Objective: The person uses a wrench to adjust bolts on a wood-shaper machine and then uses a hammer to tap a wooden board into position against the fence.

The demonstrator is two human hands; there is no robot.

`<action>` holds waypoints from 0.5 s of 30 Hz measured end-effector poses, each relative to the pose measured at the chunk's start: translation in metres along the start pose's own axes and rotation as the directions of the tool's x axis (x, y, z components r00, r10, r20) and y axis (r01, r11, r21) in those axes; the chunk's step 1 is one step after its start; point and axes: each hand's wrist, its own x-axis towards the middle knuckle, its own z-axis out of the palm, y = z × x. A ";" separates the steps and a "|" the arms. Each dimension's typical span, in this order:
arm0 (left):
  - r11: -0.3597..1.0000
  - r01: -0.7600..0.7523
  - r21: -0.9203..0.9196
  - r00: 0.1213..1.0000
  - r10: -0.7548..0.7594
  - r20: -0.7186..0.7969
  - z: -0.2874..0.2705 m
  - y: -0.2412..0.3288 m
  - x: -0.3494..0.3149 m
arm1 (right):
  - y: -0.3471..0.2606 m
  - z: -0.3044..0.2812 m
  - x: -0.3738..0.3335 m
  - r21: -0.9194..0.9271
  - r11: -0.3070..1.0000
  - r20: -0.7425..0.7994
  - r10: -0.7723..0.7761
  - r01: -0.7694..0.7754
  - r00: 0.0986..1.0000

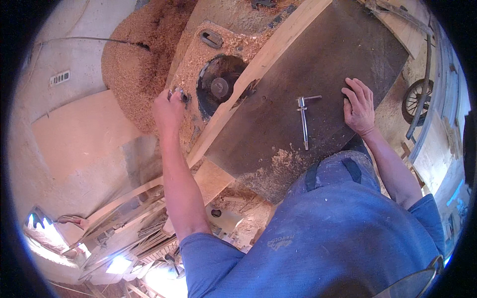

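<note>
Shavings coated the bed (191,67) of a woodworking machine in a bright, cluttered workshop. Over that bed, the left hand (169,110) was curled closed around a small metal piece (177,93), only partly visible; whether it was loose or fixed could not be made out. Just right of this grip sat a dark round recess with a hub (221,87) at its centre. Beyond the recess, a wooden beam (278,44) crossed at a slant, and past it lay a dark tabletop (323,59). On that, right of the grip and well apart from it, rested a silver wrench (303,121), untouched. Farther right, the right hand (359,107) lay on the tabletop, empty, fingers slightly spread. The step in hand looked like handling a small part beside the recess; a next move there would call for a steady hold and knuckles clear of the recess edge. Farthest off were a heap of shavings (124,64) above and left of the grip, and a spoked wheel (418,102) far to its right.
</note>
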 end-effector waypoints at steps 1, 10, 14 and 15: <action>1.000 -0.013 -0.008 1.000 0.013 0.008 -0.001 0.002 0.001 | 0.000 0.000 0.000 0.001 1.000 -0.001 0.000 0.000 1.000; 0.995 -0.058 0.083 0.991 0.047 0.128 -0.012 -0.001 -0.006 | 0.000 0.002 0.000 0.008 1.000 0.004 -0.006 0.006 1.000; 0.969 -0.184 0.168 0.982 0.190 -0.021 -0.001 0.001 -0.019 | -0.002 0.001 -0.001 0.002 1.000 0.016 -0.002 0.002 1.000; 0.966 -0.201 0.164 0.978 0.208 -0.028 0.000 -0.001 -0.020 | -0.001 0.000 0.000 0.001 1.000 0.019 -0.005 0.005 1.000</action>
